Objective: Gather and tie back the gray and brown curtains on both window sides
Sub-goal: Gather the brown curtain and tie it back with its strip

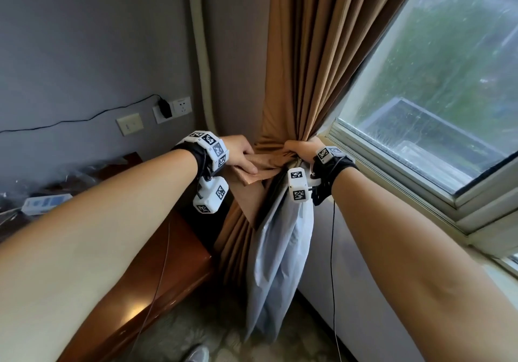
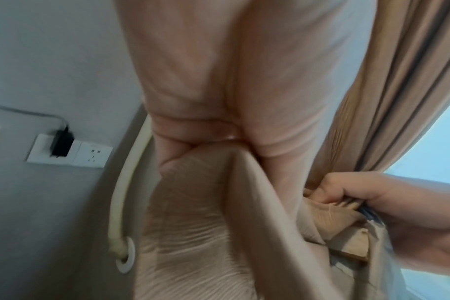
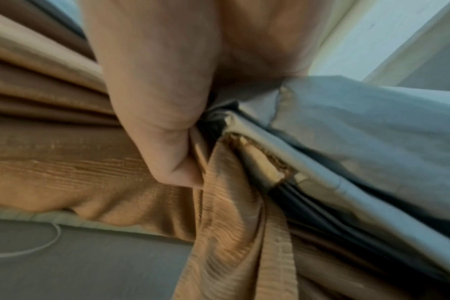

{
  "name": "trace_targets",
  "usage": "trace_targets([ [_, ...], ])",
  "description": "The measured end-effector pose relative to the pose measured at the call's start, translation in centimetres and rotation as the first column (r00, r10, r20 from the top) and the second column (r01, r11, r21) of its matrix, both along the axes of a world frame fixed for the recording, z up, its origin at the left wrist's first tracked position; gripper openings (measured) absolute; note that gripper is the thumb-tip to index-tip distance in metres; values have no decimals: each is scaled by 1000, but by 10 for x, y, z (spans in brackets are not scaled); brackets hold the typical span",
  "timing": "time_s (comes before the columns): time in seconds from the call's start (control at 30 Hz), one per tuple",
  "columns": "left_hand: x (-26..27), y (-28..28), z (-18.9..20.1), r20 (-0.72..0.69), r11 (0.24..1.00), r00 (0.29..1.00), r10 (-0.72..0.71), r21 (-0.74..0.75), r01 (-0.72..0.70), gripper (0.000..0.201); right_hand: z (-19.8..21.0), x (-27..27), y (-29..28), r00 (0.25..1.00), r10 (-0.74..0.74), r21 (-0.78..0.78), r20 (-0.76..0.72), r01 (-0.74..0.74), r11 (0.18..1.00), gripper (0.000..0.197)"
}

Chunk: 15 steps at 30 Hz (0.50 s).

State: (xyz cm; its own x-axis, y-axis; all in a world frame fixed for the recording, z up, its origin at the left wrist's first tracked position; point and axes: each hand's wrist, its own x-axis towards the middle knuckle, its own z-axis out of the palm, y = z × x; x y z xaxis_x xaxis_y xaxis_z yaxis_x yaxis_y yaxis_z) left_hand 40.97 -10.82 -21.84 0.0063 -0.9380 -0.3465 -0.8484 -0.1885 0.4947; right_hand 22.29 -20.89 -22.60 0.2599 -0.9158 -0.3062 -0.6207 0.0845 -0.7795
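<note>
beside the window [image 1: 437, 87], right hand [image 1: 301, 148] fists the gathered brown curtain [image 1: 305, 53] and gray curtain [image 1: 280, 249]; left hand [image 1: 241, 153] pinches the tieback band [image 1: 252, 174]. only the left wrist view shows the wall socket [image 2: 69, 150] close up.

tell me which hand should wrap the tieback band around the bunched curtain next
Probably the left. The left hand already holds the brown tieback band, free beside the bundle. The right hand is clenched on the gathered brown curtain and gray curtain; releasing would likely let them spread.
</note>
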Motion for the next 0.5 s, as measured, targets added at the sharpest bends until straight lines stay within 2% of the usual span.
trace_targets([
  [0.13, 4, -10, 11, 143, 997, 989, -43, 77, 32, 30, 12, -1, 8, 1000, -14, 59, 27, 12, 998, 37],
  [0.2, 8, -11, 18, 158, 982, 984, -86, 183, 57, 30, 16, 1, 8, 999, -18, 66, 28, 16, 998, 34],
  [0.3, 30, -5, 27, 147, 958, 985, -86, 282, 41, 31, 17, 1, 4, 999, -51, 67, -13, 52, 996, 47],
  [0.4, 56, -2, 29, 259, 984, 965, -48, 177, 2, 33, 21, 1, 4, 997, -76, 89, -5, 76, 993, 44],
  [0.5, 65, -5, 26, 311, 999, 950, -15, 41, 2, 17, 21, 6, 7, 997, -78, 119, -30, 81, 990, 35],
])
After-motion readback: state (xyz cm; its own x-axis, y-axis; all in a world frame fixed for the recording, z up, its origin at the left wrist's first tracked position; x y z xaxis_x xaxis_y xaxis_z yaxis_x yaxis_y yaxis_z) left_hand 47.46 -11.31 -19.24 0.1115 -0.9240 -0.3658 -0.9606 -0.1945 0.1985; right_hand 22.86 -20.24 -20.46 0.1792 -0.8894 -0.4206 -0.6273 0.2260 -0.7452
